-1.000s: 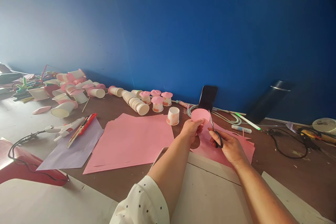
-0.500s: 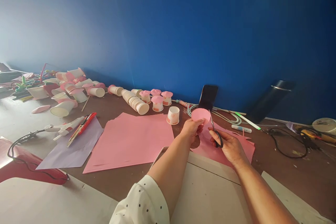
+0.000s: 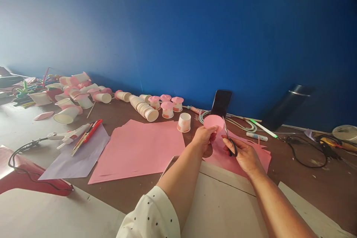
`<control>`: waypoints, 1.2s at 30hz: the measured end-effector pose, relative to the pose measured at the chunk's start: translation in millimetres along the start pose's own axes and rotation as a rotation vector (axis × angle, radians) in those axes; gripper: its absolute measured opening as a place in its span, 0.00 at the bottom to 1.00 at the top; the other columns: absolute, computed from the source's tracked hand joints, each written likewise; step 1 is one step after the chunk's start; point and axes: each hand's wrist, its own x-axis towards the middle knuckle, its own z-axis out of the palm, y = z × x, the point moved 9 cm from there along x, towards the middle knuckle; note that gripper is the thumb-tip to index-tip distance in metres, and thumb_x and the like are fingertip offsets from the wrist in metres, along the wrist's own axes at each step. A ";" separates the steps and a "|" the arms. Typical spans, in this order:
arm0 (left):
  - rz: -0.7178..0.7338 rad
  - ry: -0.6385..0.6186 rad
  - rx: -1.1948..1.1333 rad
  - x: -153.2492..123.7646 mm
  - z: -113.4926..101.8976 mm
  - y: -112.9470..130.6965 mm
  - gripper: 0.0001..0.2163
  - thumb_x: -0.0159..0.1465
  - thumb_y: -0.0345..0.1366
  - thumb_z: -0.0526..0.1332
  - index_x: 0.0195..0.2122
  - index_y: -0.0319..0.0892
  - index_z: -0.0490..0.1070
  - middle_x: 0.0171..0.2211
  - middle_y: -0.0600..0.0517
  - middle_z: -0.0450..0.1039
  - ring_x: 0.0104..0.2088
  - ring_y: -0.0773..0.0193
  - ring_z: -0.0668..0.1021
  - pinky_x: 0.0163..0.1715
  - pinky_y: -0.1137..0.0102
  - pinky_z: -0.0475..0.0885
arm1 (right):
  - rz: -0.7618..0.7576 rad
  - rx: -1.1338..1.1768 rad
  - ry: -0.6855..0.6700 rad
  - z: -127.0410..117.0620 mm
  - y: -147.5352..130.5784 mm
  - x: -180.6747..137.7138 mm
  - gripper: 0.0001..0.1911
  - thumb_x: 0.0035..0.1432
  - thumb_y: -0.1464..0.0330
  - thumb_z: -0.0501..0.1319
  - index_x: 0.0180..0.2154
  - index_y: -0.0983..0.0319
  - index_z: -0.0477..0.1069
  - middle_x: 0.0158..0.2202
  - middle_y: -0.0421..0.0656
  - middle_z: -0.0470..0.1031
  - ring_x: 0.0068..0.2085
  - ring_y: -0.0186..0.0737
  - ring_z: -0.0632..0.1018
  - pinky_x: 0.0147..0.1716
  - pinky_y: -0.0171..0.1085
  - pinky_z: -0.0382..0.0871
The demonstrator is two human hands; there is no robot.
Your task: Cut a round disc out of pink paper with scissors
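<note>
Head camera: a blue partition [image 3: 178,37] towers behind the brown table [image 3: 306,182], a stack of pink sheets [image 3: 142,152] lying on it. Left hand [image 3: 206,137] pinching, right hand [image 3: 245,154] clenched! Just in front of the phone [image 3: 222,102], right of a patterned cup [image 3: 184,123], there's the pink paper disc [image 3: 213,121] in the left's hold, and right at its edge, black-handled scissors [image 3: 226,130] in the right's grip.

You can read no text, label, brand, number or sign from your head view. Closest to print: bluish marks on the white tube [image 3: 256,137] to your right and a pattern on the red-and-white tube [image 3: 194,110] farther left, both too small to make out; the uncapped standing cup [image 3: 183,122] carries a window-like drawing, no words
</note>
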 end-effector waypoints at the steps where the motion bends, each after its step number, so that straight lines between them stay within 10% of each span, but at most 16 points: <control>1: 0.000 -0.001 0.001 -0.1 0.2 0.1 0.15 0.51 0.35 0.78 0.28 0.39 0.71 0.23 0.54 0.69 0.25 0.72 0.70 0.29 0.74 0.66 | 0.000 0.004 -0.001 0.1 0.0 0.0 0.28 0.43 0.45 0.73 0.37 0.60 0.86 0.25 0.41 0.78 0.30 0.44 0.78 0.31 0.39 0.71; 36: -0.008 0.022 -0.004 -0.2 0.3 -1.6 0.13 0.53 0.33 0.77 0.28 0.39 0.71 0.24 0.53 0.71 0.26 0.71 0.72 0.30 0.74 0.67 | -0.005 -0.035 0.006 -1.4 4.0 3.1 0.25 0.45 0.45 0.72 0.35 0.59 0.86 0.23 0.41 0.77 0.29 0.43 0.76 0.32 0.39 0.72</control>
